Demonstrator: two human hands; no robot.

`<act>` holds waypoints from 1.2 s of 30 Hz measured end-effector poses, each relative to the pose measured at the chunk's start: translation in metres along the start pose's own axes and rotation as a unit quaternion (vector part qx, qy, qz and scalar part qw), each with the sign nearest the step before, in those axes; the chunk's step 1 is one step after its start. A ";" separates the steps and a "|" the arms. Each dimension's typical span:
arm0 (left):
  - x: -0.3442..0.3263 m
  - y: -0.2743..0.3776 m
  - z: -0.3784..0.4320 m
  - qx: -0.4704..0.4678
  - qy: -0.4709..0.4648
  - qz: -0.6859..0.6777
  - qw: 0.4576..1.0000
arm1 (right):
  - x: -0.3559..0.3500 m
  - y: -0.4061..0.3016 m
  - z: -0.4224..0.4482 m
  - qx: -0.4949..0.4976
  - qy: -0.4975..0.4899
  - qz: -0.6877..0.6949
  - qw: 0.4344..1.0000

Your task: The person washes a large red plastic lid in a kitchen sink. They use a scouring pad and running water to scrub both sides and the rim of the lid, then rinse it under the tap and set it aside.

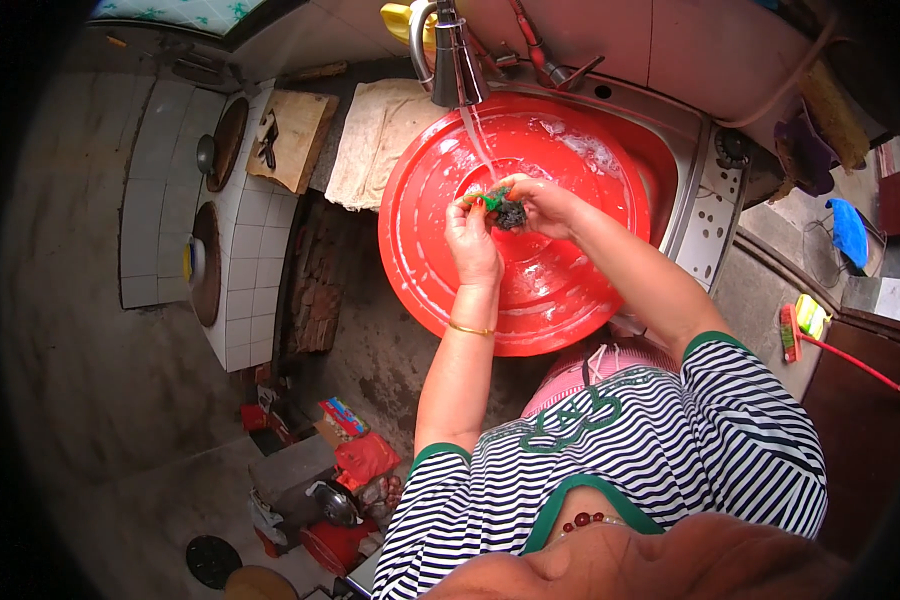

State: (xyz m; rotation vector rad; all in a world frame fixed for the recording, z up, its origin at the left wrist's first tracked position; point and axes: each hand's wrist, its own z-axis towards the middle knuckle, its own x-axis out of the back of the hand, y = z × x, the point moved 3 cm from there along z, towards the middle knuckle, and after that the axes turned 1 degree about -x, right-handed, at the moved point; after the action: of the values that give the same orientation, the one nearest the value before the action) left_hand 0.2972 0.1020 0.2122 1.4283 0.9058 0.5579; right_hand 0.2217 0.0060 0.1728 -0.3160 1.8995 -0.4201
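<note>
Both hands are together over a large round red plastic basin or lid (435, 277), wet and dotted with suds. My right hand (544, 206) grips a dark, stringy scouring pad (510, 215). A small bright green piece (490, 201) at the pad is pinched by the fingers of my left hand (471, 236); whether the two are joined I cannot tell. Water (479, 142) runs from the metal faucet head (459, 71) down to the hands. The red plastic piece lies across the steel sink (690, 172), with a gold bangle (471, 330) on my left wrist.
Left of the sink lie a folded beige cloth (379, 139) and a wooden board (300, 142) with dark scissors-like tools. A white-tiled stove (251, 262) stands further left. A red-handled brush (791, 334) and a yellow-green sponge pack (813, 315) are at right.
</note>
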 end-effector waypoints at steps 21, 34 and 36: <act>0.008 0.000 0.006 0.078 0.049 -0.054 0.994 | 0.009 -0.002 -0.020 0.037 -0.063 -0.107 0.992; -0.014 0.000 -0.008 0.113 -0.009 -0.029 0.993 | 0.015 -0.011 -0.043 0.047 -0.086 -0.049 0.994; -0.023 0.001 -0.011 0.143 -0.088 -0.019 0.986 | 0.017 -0.014 -0.045 0.060 -0.063 -0.073 0.993</act>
State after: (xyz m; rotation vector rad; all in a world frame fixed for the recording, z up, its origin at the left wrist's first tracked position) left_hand 0.2754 0.0901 0.2181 1.6860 0.8933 0.2742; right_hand 0.1736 -0.0069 0.1794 -0.3945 1.7258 -0.5967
